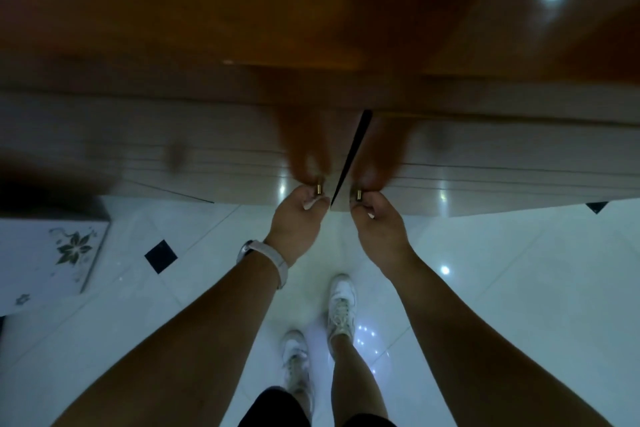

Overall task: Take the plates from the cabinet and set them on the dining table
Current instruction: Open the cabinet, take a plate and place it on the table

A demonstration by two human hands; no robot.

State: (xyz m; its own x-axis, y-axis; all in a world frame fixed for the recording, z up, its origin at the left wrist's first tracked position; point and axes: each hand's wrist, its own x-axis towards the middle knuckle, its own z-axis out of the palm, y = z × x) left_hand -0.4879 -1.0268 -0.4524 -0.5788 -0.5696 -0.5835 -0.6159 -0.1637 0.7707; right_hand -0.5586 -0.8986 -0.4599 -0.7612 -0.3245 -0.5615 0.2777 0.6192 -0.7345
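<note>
Both hands are pinching cabinet knobs: left hand [298, 218] on the left brass knob [318, 189], right hand [375, 220] on the right brass knob [358, 194]. Doors [485, 177] are barely cracking open, and plates aren't visible, presumably inside. Risks: small knobs slipping from fingertips, doors swinging toward the shins, glossy floor tiles [502, 288] looking slippery. A white floral box [52, 253] is sitting at left, clear of the swing

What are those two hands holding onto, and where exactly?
Each hand pinches a small brass knob: left hand on the left cabinet door's knob, right hand on the right door's knob. No plates are held.
</note>
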